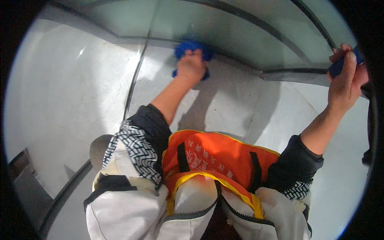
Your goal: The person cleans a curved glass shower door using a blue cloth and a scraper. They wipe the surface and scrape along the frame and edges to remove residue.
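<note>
My left hand (192, 67) presses a bunched blue cloth (188, 47) against the lower edge of a frosted glass panel (222, 33), where it meets the pale floor. Folds of the cloth show on both sides of the hand. At the far right, my right hand (345, 78) is raised by the panel's dark frame strip, its fingers closed round another piece of blue cloth (336, 66). The picture's dark rim hides part of that cloth. An orange apron (219, 153) with yellow edging and printed writing covers my lap.
Pale floor slabs (69, 81) extend to the left, crossed by a dark seam (135, 81). A dark strip (67, 186) and a grey panel (31, 192) lie at the lower left. The glass panel's grey base ledge (294, 76) bends across the upper part of the view.
</note>
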`<control>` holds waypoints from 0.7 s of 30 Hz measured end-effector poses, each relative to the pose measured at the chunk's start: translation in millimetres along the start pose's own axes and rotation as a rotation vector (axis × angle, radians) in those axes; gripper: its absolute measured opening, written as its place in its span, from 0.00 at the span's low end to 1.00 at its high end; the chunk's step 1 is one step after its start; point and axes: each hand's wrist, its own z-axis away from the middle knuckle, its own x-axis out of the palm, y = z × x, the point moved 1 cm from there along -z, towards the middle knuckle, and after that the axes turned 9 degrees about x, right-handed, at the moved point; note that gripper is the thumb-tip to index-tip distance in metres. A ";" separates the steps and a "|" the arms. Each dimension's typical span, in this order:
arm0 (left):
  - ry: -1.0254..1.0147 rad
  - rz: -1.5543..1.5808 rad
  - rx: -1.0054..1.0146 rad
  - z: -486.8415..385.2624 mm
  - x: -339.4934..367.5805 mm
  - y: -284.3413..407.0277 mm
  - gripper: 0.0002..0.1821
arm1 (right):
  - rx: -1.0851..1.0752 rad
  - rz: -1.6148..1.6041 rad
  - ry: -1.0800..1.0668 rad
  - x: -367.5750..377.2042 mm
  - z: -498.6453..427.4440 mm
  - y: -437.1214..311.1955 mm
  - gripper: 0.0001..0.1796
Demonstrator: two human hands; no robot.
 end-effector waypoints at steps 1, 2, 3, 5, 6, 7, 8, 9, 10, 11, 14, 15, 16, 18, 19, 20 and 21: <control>0.032 -0.109 -0.024 3.5 -11.6 -14.3 0.21 | 0.034 0.022 0.037 -4.7 1.1 0.2 0.14; -0.003 -0.166 -0.072 5.0 -22.2 -29.6 0.20 | 0.149 0.068 0.100 -9.0 1.5 1.3 0.15; 0.028 -0.228 -0.073 7.0 -34.3 -41.4 0.20 | 0.106 0.064 0.107 -13.2 2.9 1.9 0.16; 0.057 -0.277 -0.111 9.4 -57.2 -60.2 0.14 | 0.022 0.145 0.070 -20.0 1.9 3.2 0.16; 0.075 -0.281 -0.164 10.3 -69.3 -70.7 0.14 | -0.004 0.181 0.040 -23.0 -0.7 3.8 0.16; 0.056 -0.279 -0.223 9.1 -79.5 -80.6 0.13 | -0.030 0.215 0.010 -24.8 -1.8 4.1 0.16; 0.122 -0.298 -0.310 6.9 -88.5 -89.4 0.13 | -0.046 0.255 -0.044 -26.2 -4.7 4.1 0.15; 0.144 -0.305 -0.423 5.1 -92.9 -97.2 0.13 | -0.062 0.273 -0.080 -25.9 -6.8 3.3 0.16; 0.210 -0.351 -0.453 2.6 -95.7 -103.4 0.14 | -0.079 0.290 -0.115 -25.3 -8.2 2.2 0.16; 0.170 -0.312 -0.429 -0.3 -92.4 -107.2 0.14 | -0.092 0.290 -0.128 -23.0 -10.4 0.1 0.18; 0.121 -0.274 -0.384 -5.9 -68.6 -104.7 0.15 | -0.095 -0.026 -0.134 -13.6 -8.2 -8.0 0.22; 0.121 -0.257 -0.355 -6.1 -57.2 -96.9 0.16 | -0.063 -0.032 -0.088 -10.7 -7.0 -10.2 0.23; 0.143 -0.194 -0.279 -4.6 -48.8 -89.4 0.18 | -0.031 -0.040 -0.043 -6.6 -4.7 -13.3 0.24; 0.091 -0.269 -0.137 1.5 -32.0 -65.7 0.16 | 0.061 0.153 0.104 -1.9 -1.3 -17.3 0.26; 0.078 -0.307 -0.063 3.8 -25.6 -50.4 0.15 | 0.095 0.196 0.158 -1.5 -0.1 -16.9 0.26; 0.026 -0.328 0.037 7.9 -20.0 -36.5 0.15 | 0.103 0.143 0.171 0.0 0.5 -19.6 0.26; 0.056 -0.307 0.142 9.8 -9.0 -13.4 0.14 | 0.151 0.156 0.207 -0.7 1.3 -17.6 0.24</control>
